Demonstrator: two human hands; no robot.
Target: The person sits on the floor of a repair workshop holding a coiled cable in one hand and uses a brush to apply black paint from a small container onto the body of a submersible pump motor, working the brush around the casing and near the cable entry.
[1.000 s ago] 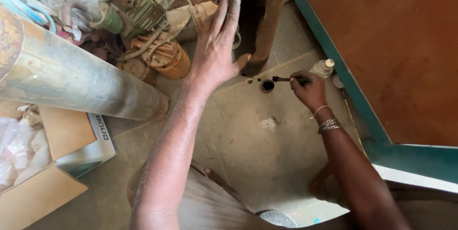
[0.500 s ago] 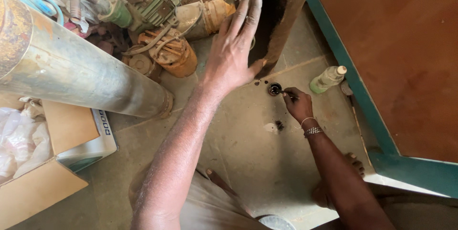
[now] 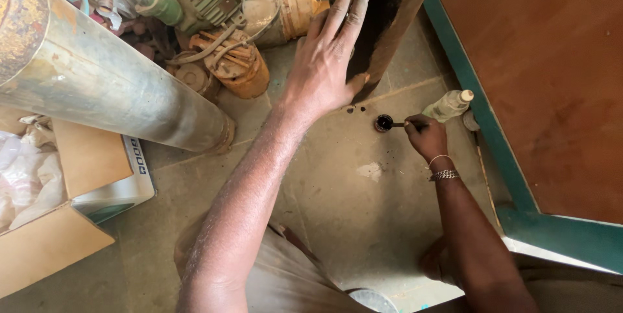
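Two hands at work, both the person's own. Left hand (image 3: 321, 73) lies flat against a dark upright post (image 3: 389, 21), fingers spread and long, palm pressed on it, grip not closed round anything. Right hand (image 3: 425, 137) low on the floor (image 3: 363, 209), fingers pinched together on a thin dark stick or brush handle (image 3: 397, 124); its tip sits in a small round black cap (image 3: 383, 123) on the floor just beside the post's foot. Small clear plastic bottle (image 3: 448, 104) lies tilted just behind the right hand, near the teal door frame (image 3: 480, 125).

Handling, as a judgement: post looks stiff, heavy and grimy, possibly greasy, so flat-palm bracing suits it better than a wrap. Stick is light and thin, takes a fingertip pinch near its rear end. Cap looks tiny, light, easy to tip and seems to hold dark liquid; dark spots mark the floor by it. Bottle looks light, soft-walled, best taken round its body.

Big grey metal cylinder (image 3: 110, 86) lies at left, rusty motor parts (image 3: 227, 60) behind, cardboard box (image 3: 52, 235) lower left.
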